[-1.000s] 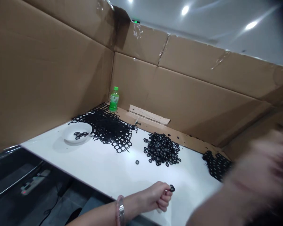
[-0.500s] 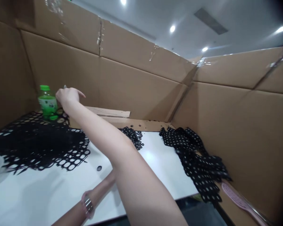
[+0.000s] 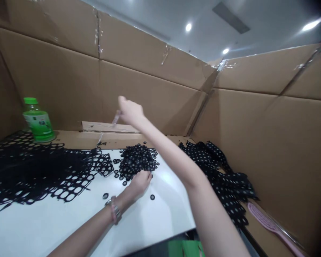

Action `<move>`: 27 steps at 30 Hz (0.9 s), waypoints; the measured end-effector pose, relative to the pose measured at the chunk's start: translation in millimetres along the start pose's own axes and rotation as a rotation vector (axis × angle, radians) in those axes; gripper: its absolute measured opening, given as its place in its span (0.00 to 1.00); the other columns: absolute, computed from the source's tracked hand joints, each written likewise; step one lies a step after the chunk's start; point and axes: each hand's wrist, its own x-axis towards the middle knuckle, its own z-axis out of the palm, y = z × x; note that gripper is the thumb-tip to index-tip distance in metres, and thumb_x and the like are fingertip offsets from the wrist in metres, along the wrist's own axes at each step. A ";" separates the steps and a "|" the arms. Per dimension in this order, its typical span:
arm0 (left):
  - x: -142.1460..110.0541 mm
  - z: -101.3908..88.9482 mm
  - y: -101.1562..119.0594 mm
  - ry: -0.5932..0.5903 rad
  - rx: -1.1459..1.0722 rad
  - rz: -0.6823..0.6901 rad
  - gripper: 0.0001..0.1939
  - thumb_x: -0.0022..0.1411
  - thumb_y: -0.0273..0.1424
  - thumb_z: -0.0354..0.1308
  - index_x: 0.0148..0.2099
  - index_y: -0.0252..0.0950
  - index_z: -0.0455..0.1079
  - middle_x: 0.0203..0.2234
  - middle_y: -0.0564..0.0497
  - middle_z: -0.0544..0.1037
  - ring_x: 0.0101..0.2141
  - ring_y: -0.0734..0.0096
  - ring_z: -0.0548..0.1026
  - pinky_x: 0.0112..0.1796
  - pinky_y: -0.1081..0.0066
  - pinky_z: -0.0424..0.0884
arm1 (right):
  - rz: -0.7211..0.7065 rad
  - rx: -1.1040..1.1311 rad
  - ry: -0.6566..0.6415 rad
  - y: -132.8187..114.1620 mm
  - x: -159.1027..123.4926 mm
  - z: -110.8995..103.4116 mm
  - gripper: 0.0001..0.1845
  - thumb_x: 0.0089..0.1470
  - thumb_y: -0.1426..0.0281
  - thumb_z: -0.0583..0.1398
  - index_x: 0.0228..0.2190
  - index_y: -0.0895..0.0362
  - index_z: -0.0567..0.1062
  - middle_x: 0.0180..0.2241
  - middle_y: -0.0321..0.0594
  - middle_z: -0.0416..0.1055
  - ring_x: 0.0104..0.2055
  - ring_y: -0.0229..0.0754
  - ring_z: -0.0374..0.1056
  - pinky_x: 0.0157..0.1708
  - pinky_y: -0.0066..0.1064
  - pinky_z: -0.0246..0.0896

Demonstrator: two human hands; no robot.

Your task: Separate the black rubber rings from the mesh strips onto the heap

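My left hand (image 3: 139,182) rests on the white table (image 3: 69,221) at the near edge of a pile of small black rings (image 3: 137,160); its fingers curl down onto the pile, and what they hold is hidden. A bracelet sits on that wrist. My right hand (image 3: 130,110) is raised above and behind the pile, fingers closed round a thin light-coloured tool (image 3: 116,117) that points down to the left. Two loose black rings (image 3: 152,197) lie on the table beside my left hand.
A heap of black punched-out mesh sheet (image 3: 37,171) covers the table's left side. A green bottle (image 3: 37,120) stands at the back left. More black perforated sheet (image 3: 224,182) lies on the right, with a pink comb (image 3: 270,225) near it. Cardboard walls (image 3: 149,85) surround the table.
My right hand has swung from beside the green bottle to the right, above the ring pile. My left hand has moved forward to the pile. The view has shifted left.
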 end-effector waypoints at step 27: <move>-7.9 -151.3 -144.9 0.193 0.392 -0.331 0.11 0.48 0.36 0.56 0.31 0.36 0.73 0.28 0.51 0.78 0.32 0.64 0.74 0.30 0.76 0.64 | 0.832 -0.285 -0.384 310.5 -258.2 95.7 0.17 0.50 0.71 0.54 0.43 0.66 0.65 0.41 0.61 0.68 0.44 0.58 0.67 0.39 0.44 0.60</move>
